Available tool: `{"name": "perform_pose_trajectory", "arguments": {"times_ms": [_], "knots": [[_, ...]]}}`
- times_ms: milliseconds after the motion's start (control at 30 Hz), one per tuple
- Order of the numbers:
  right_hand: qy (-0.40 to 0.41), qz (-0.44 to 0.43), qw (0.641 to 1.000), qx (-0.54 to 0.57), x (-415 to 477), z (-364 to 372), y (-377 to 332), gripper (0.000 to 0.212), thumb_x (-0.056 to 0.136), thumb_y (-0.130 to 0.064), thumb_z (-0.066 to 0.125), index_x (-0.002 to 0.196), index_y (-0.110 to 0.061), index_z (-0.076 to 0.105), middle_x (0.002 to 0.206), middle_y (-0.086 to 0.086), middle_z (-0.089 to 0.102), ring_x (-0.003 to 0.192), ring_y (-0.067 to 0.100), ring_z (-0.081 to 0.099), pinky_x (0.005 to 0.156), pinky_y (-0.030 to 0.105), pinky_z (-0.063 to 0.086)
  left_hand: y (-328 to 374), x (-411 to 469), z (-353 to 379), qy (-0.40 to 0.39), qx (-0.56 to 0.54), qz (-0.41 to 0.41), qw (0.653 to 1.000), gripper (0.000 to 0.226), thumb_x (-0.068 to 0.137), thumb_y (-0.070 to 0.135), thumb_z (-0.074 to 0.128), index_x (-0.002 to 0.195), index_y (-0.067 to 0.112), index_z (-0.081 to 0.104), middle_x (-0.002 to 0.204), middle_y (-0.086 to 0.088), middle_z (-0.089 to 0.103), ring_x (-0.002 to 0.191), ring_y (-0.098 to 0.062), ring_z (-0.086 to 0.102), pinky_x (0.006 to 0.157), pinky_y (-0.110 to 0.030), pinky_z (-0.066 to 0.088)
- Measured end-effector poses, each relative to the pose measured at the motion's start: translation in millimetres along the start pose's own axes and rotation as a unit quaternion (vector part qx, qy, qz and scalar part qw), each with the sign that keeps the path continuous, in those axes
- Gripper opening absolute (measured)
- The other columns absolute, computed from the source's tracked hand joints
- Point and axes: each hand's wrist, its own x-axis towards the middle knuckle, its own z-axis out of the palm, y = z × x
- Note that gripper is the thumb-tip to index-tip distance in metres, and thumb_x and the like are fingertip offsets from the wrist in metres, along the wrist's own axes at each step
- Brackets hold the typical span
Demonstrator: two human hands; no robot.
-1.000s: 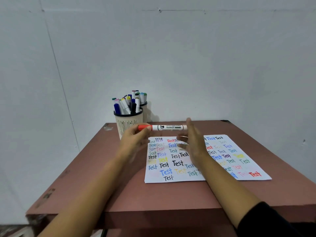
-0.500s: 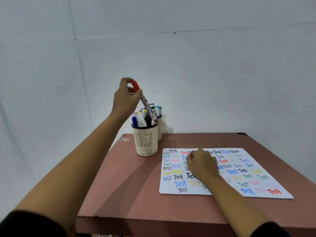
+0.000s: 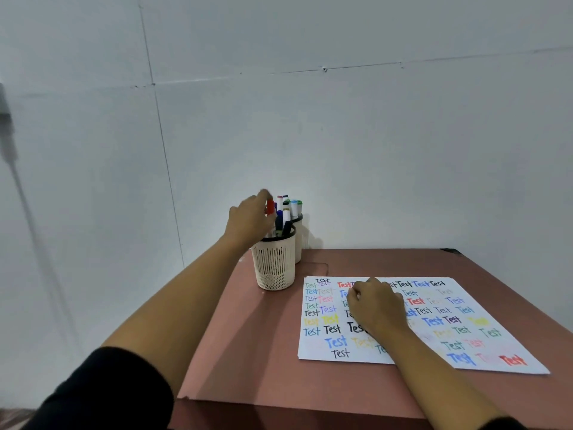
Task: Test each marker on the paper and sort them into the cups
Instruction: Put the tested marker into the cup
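Note:
My left hand [image 3: 248, 221] is above the front cream mesh cup [image 3: 274, 268], fingers curled round the top of a red-capped whiteboard marker [image 3: 270, 207]. The marker stands almost upright with its lower end down in that cup, among several other markers. A second cup [image 3: 299, 240] of markers stands right behind it, mostly hidden. The white paper [image 3: 313, 349], covered with the word "Test" in many colours, lies on the right half of the table. My right hand [image 3: 376, 308] rests on the paper with its fingers curled under, and I see nothing in it.
The reddish-brown table [image 3: 263, 352] stands against a white wall, and both cups are near its back left corner. The table's left edge runs close to the front cup. The near edge is just below my forearms.
My left hand carried the red-capped marker from over the paper up above the cups, then lowered it into the front cup. My right hand settled onto the paper and curled.

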Motion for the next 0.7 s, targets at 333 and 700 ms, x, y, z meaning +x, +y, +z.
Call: {"name": "perform_pose_trajectory", "arguments": {"times_ms": [333,700], "knots": [[0.019,0.037,0.995,0.087,3.6,-5.4,0.7,0.029,0.096,-0.024,0.043,0.082,-0.009,0.063,0.08,0.005,0.062,0.072,0.022,0.055,0.065,0.028,0.039,1.8,-22.2,6.1,0.084,0.01,0.033,0.996,0.033,0.092,0.019,0.046,0.122,0.014,0.058,0.119,-0.011,0.056,0.109,-0.029,0.049,0.089,-0.041,0.04],[-0.073,0.155,0.985,0.026,18.6,-59.4,61.6,0.02,0.085,-0.013,0.049,0.065,-0.013,0.046,0.078,0.005,0.053,0.085,0.029,0.054,0.066,0.028,0.038,49.6,-87.5,34.5,-0.178,-0.167,-0.131,0.961,0.022,0.088,0.011,0.042,0.086,-0.001,0.06,0.076,-0.013,0.06,0.071,-0.03,0.06,0.063,-0.036,0.053]]}}
